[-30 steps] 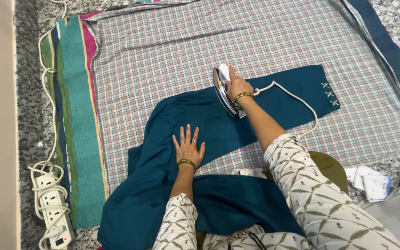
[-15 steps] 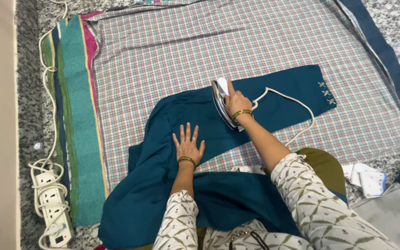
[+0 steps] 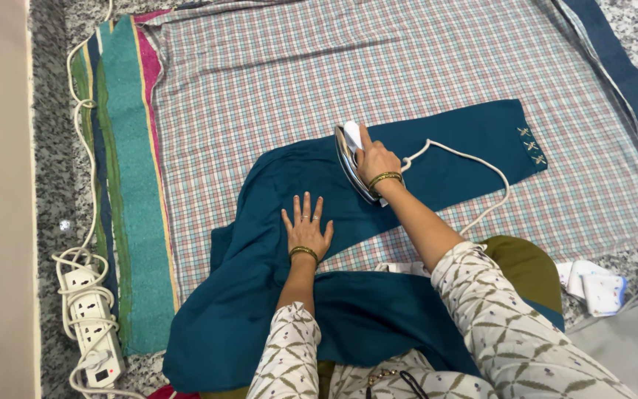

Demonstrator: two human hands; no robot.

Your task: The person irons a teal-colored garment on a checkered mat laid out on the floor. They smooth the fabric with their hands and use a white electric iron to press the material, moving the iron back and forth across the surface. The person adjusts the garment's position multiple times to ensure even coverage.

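Note:
A teal garment (image 3: 444, 159) lies spread on a checked cloth (image 3: 275, 81) on the floor. My right hand (image 3: 375, 159) grips the handle of a silver and white iron (image 3: 348, 151), which rests on the garment near its middle. A white cord (image 3: 474, 159) runs from the iron across the teal fabric to the right. My left hand (image 3: 306, 229) lies flat, fingers spread, pressing the garment just below and left of the iron. Both wrists wear gold bangles. The garment's lower part bunches toward my lap.
A striped green, teal and pink cloth (image 3: 123, 192) lies under the checked one at left. A white power strip (image 3: 94, 325) with looped cable sits on the speckled floor at lower left. White folded cloth (image 3: 592, 284) and grey fabric (image 3: 629, 343) lie at right.
My right hand has slid the iron leftward along the garment, toward its wider part. My left hand has stayed pressed flat on the fabric.

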